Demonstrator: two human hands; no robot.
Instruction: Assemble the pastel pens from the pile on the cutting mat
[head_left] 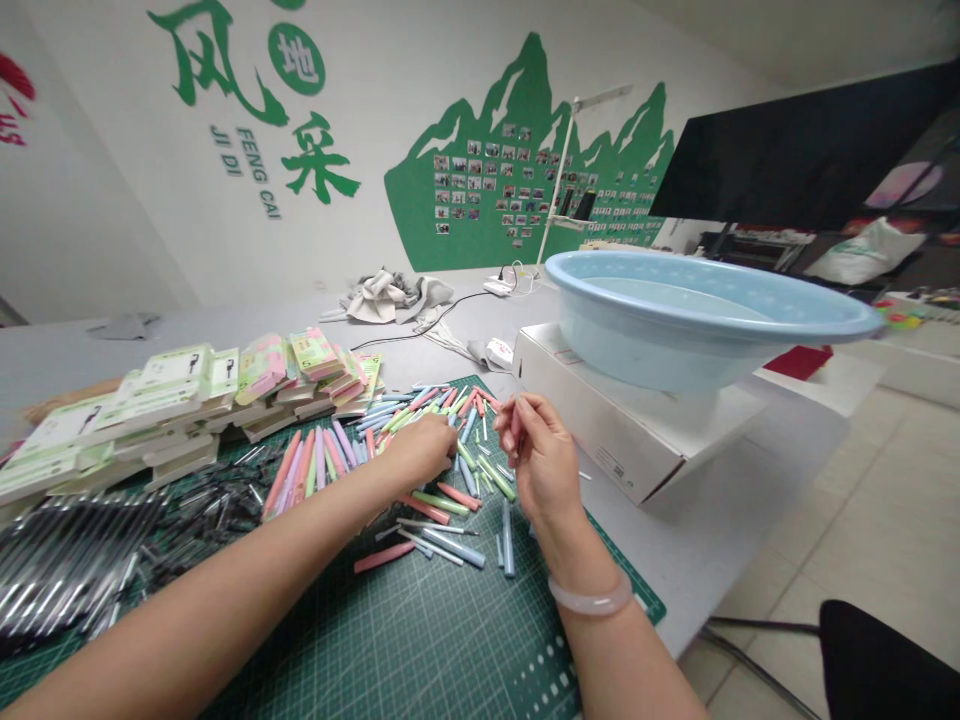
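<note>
Our left hand [424, 445], grip hidden from us, dips among loose pen parts [441, 502] at the mat's [360, 640] twelve o'clock; our right hand's [544, 460] fingertips pinch together. Nudging the pile could set pieces rolling.

Slim pen tubes [496, 479], coloured pink, green, blue and purple, are spread in a loose heap, pointed in many directions. At nine o'clock, a row [321, 459] is aligned side by side; at five o'clock, one blue tube [508, 540] is laid lengthwise.
</note>
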